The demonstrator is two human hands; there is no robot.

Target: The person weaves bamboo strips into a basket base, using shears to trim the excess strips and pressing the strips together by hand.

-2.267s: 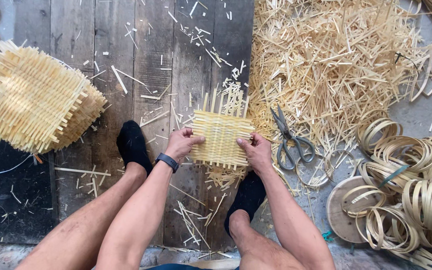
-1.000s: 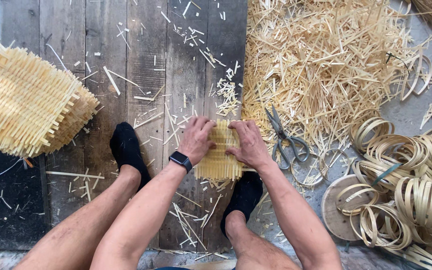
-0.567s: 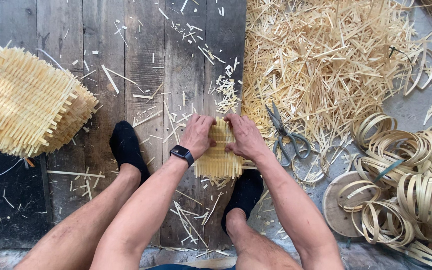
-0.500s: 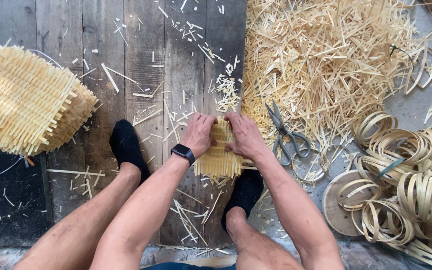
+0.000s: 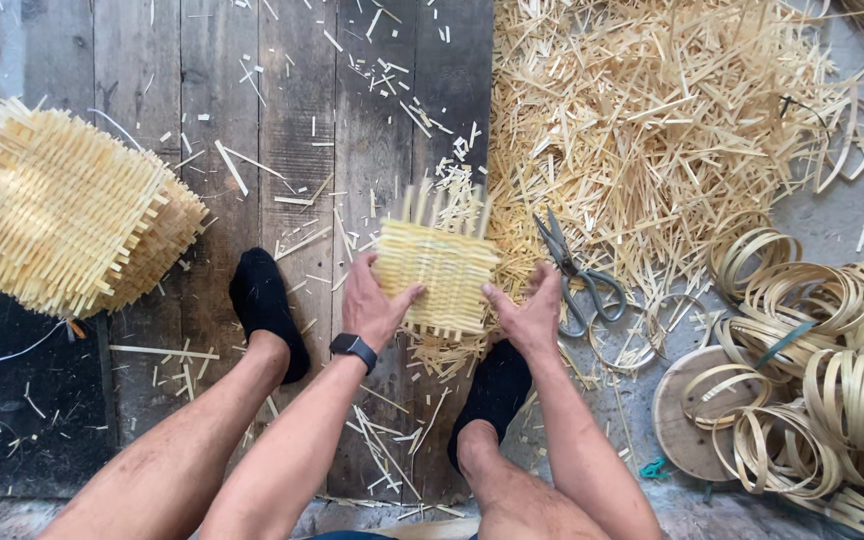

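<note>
Plank floor, strip litter. Mat btwn hands, spokes pointing away; L hand gripping L edge, R hand R edge; equally near.

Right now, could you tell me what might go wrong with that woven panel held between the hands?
The woven panel has loose strip ends sticking out on top; they might slip out or prick the left hand or right hand. The scissors lie close beside the right hand and could nick it.

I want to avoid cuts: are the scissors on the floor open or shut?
Shut. The scissors lie flat beside the right hand, blades together in one point.
</note>
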